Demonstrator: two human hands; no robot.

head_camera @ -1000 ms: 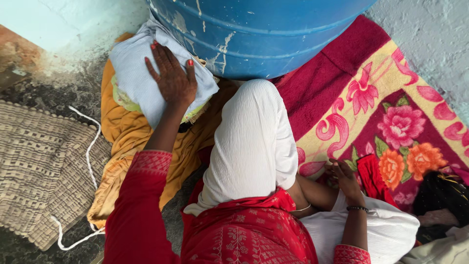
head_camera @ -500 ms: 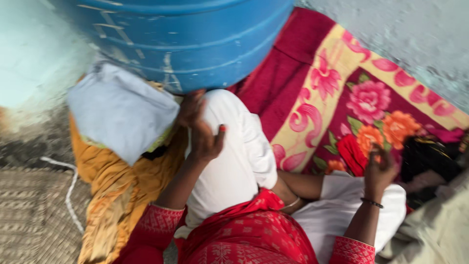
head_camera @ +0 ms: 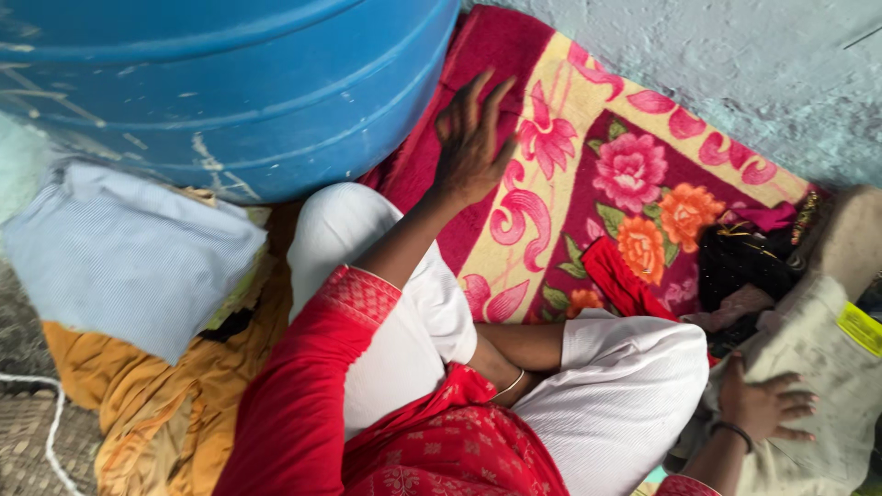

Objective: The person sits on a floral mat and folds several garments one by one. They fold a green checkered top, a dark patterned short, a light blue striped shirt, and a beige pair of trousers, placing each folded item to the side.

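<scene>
I sit cross-legged in white trousers and a red top. My left hand is stretched forward, fingers spread, over the red flowered blanket beside the blue drum; it holds nothing. My right hand lies flat, fingers apart, on a beige cloth at the lower right. A folded pale blue striped cloth rests on an orange cloth at the left, away from both hands.
A red garment and a black garment lie on the blanket near my right knee. A woven mat with a white cord shows at the lower left. Grey floor lies beyond the blanket.
My left hand left the striped cloth and swung right across my knee to the blanket. My right hand dropped from near the red garment onto the beige cloth. The view shifted right.
</scene>
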